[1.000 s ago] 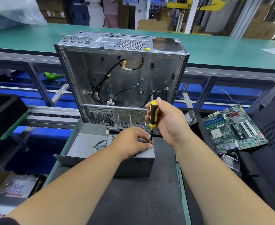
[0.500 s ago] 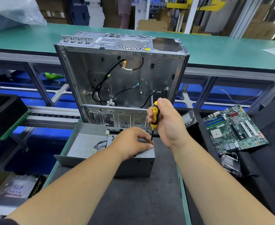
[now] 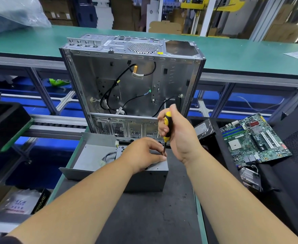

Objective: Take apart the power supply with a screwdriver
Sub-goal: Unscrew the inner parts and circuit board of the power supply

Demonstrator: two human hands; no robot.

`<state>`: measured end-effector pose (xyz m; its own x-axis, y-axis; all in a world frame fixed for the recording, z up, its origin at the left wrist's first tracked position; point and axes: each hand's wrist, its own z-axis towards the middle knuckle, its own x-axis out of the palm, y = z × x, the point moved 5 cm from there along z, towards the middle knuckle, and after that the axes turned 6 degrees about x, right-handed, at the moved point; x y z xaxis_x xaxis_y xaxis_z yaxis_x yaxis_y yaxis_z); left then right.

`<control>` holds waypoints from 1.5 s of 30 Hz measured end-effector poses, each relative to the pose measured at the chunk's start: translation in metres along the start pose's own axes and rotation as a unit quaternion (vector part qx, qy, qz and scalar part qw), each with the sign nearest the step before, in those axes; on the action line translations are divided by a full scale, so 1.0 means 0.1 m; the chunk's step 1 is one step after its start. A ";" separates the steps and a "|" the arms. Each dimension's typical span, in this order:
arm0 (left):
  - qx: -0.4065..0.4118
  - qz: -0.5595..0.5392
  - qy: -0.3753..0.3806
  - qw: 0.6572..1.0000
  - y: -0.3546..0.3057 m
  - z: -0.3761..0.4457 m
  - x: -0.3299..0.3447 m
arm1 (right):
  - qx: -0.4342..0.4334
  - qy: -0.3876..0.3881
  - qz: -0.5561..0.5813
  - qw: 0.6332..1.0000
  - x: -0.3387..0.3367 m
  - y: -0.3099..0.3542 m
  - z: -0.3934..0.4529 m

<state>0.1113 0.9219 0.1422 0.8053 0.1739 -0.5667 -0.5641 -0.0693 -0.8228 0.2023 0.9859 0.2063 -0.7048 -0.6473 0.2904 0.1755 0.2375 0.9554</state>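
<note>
Item: grey sheet-metal power supply box (image 3: 150,178), lying on the dark work mat (image 3: 144,217) directly ahead of me, long axis left to right.

Left hand (image 3: 141,155): curled palm-down over the box's top, fingertips at the near right corner, steadying it; nearer of the two to the box.

Right hand (image 3: 178,136): closed in a fist round the yellow-and-black screwdriver (image 3: 167,127), shaft close to upright, tip coming down at the top right corner just beside my left fingertips. The screw itself is hidden; I judge the tip is seated on it.

Relation that matters: driver axis vertical over that corner, so the turn must stay square or the tip may slip.

Surroundings: detached grey metal cover (image 3: 90,155) touching the box's left side; empty silver computer case (image 3: 132,85) standing behind, close to my right knuckles; green motherboard (image 3: 254,138) well apart on the right.
</note>
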 end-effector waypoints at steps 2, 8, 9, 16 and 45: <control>0.000 -0.002 -0.001 1.000 0.00 0.00 0.00 | -0.016 -0.002 -0.011 1.000 -0.03 0.01 -0.01; -0.004 0.011 -0.006 1.000 0.00 0.00 0.00 | -0.002 -0.007 -0.011 1.000 -0.10 0.06 -0.01; -0.003 0.011 -0.005 1.000 0.00 0.00 0.00 | 0.000 -0.007 -0.016 1.000 -0.10 0.07 -0.02; 0.004 0.001 -0.004 1.000 0.01 0.00 0.01 | 0.019 0.009 -0.042 0.999 -0.02 0.07 -0.04; -0.020 0.005 -0.006 1.000 0.05 0.03 0.01 | -0.019 0.005 -0.005 1.000 -0.06 0.02 -0.01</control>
<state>0.1090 0.9244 0.1373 0.7976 0.1852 -0.5741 -0.5635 -0.1109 -0.8186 0.2078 0.9900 0.2068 -0.6996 -0.6568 0.2814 0.1945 0.2039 0.9595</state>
